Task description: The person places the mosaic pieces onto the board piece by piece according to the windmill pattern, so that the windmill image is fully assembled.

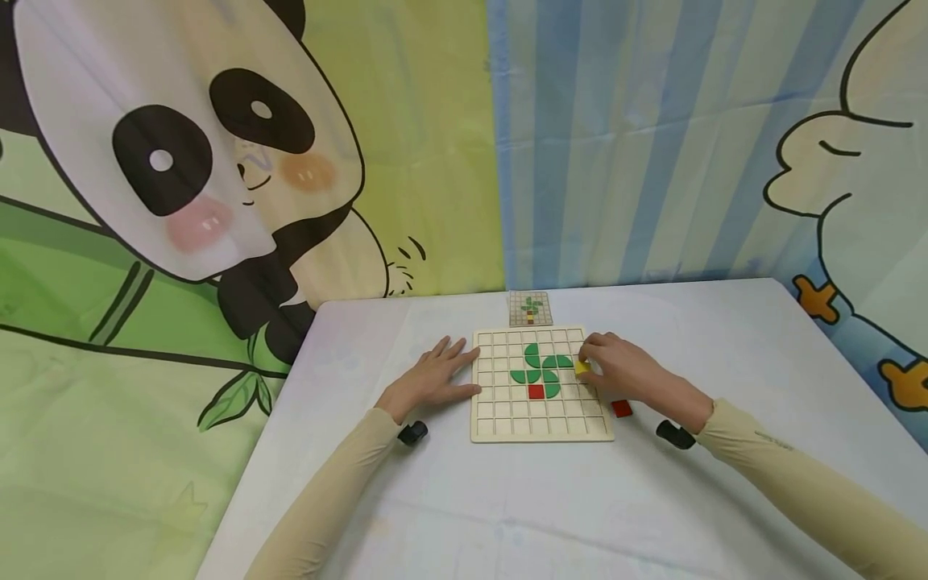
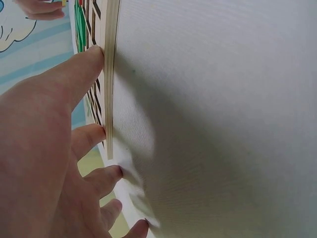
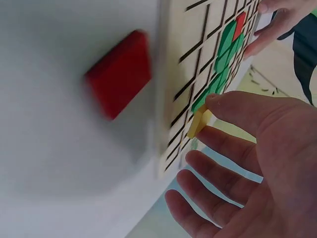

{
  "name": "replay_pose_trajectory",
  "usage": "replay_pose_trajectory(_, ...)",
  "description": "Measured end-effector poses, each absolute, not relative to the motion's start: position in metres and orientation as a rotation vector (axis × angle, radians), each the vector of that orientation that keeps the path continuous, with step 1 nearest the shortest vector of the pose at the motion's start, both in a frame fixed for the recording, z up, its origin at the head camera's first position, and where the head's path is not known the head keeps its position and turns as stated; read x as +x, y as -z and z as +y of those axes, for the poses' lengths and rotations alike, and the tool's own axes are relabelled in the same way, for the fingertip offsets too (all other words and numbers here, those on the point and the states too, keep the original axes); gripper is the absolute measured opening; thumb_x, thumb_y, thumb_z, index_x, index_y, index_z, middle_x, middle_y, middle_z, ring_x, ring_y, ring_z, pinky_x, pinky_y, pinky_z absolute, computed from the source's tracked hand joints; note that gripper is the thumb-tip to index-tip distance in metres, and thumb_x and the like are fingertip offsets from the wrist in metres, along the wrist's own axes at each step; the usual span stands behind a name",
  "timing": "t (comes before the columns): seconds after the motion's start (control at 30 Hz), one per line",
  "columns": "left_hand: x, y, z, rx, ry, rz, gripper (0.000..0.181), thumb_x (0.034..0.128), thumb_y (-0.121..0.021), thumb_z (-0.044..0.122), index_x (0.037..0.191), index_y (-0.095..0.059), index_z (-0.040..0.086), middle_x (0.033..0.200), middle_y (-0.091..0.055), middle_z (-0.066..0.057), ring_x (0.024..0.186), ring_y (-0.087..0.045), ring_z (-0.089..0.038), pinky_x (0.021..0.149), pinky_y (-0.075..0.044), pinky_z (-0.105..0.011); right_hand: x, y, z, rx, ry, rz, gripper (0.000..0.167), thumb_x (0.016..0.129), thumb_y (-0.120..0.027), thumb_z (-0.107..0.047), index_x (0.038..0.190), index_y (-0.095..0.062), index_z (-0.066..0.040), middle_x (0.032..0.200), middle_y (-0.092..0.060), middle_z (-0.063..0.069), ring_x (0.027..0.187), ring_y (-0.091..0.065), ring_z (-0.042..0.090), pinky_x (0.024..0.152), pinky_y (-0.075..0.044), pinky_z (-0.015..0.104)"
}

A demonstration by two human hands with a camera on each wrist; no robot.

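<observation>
A wooden grid board (image 1: 507,419) lies on the table, bearing several green rounded pieces (image 1: 532,354) and one red square tile (image 1: 536,391). My left hand (image 1: 435,374) rests at the board's left edge, fingers spread, with the thumb and a finger touching its side in the left wrist view. Over the right part of the board, my right hand (image 1: 623,369) pinches a yellow tile (image 3: 198,121) between thumb and index finger. The other right-hand fingers are loosely extended. On the tabletop beside the board's right edge lies a second red tile (image 1: 621,408), below the right hand.
A small pattern card (image 1: 530,308) showing a grid with a similar green, yellow and red figure lies just behind the board. The white table (image 1: 464,499) ends at the back against a printed curtain (image 1: 428,145) with a panda. Black wrist cameras (image 1: 675,435) sit under both wrists.
</observation>
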State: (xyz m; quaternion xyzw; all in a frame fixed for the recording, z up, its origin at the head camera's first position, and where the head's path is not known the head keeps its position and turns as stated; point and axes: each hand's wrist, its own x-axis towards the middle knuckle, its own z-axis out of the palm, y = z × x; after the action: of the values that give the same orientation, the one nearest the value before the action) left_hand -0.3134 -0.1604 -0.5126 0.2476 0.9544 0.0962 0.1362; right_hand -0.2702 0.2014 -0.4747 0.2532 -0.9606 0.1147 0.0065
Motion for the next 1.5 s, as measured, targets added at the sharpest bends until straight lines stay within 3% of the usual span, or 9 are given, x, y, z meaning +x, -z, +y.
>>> replay_pose_trajectory(0.53, -0.315, 0.512, -0.158, 0.721, -0.291, 2.765, 0.084, 0.091, -0.048, 0.075, 0.161, -0.02, 0.038, 0.17, -0.013, -0.002, 0.158, 0.0, -0.029, 0.124, -0.016, -0.058, -0.262, 0.481, 0.145, 1.054, -0.228, -2.865, 0.019, 0.089, -0.077, -0.026, 0.1, -0.071, -0.012, 0.113, -0.065, 0.008, 0.1, -0.061, 0.026, 0.08, -0.055, 0.039)
replay_pose_trajectory(0.97, -0.313, 0.508, -0.158, 0.722, -0.302, 2.766, 0.083, 0.0915, -0.051, 0.073, 0.161, -0.023, 0.036, 0.17, -0.015, -0.004, 0.158, -0.002, -0.03, 0.123, -0.017, -0.059, -0.228, 0.486, 0.131, 1.018, -0.24, -2.874, 0.024, 0.089, -0.073, -0.026, 0.108, -0.071, -0.011, 0.119, -0.064, 0.007, 0.115, -0.059, 0.03, 0.096, -0.051, 0.046)
replay_pose_trajectory(1.5, -0.313, 0.511, -0.159, 0.702, -0.3, 2.759, 0.084, 0.0911, -0.05, 0.074, 0.161, -0.022, 0.036, 0.17, -0.014, -0.003, 0.158, -0.001, -0.031, 0.123, -0.016, -0.06, -0.229, 0.497, 0.134, 1.101, -0.32, -2.731, 0.014, 0.088, -0.077, -0.02, 0.099, -0.071, -0.014, 0.112, -0.066, 0.004, 0.108, -0.062, 0.027, 0.087, -0.053, 0.042)
